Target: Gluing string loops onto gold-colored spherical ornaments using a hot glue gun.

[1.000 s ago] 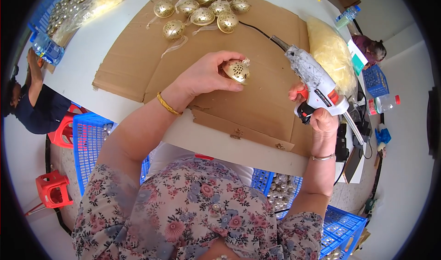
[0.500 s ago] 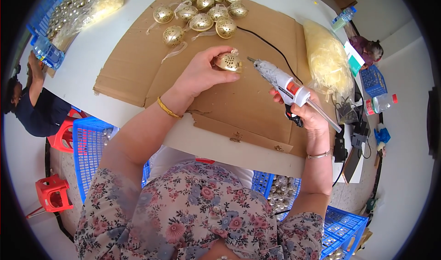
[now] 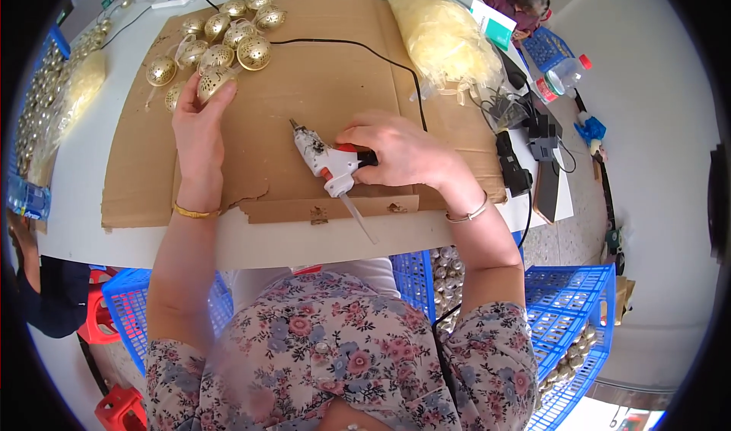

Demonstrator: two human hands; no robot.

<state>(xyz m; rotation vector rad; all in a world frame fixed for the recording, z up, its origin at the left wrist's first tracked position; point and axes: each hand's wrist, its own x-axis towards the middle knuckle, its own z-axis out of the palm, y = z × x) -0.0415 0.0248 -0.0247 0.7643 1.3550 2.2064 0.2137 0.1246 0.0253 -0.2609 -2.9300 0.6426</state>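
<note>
My left hand (image 3: 199,130) is closed round a gold, patterned ball ornament (image 3: 216,83), held at the near edge of a cluster of similar gold ornaments (image 3: 253,52) on the cardboard sheet (image 3: 304,88). Some of these have pale ribbon loops. A white hot glue gun (image 3: 326,155) lies low over the cardboard on its side, nozzle pointing far left, with a clear glue stick (image 3: 358,216) poking from its back. The fingers of my right hand (image 3: 403,153) are round its handle; part of the grip is hidden.
A bag of pale yellow ribbon (image 3: 442,39) lies at the far right. Cables, black adapters (image 3: 514,161) and a plastic bottle (image 3: 562,78) are along the right edge. Blue crates (image 3: 567,309) stand below the table. Other people sit at the far right and left.
My left hand has carried the ornament away from the nozzle to the cluster at the far left. My right hand has turned and lowered the glue gun onto its side. The view has shifted.
</note>
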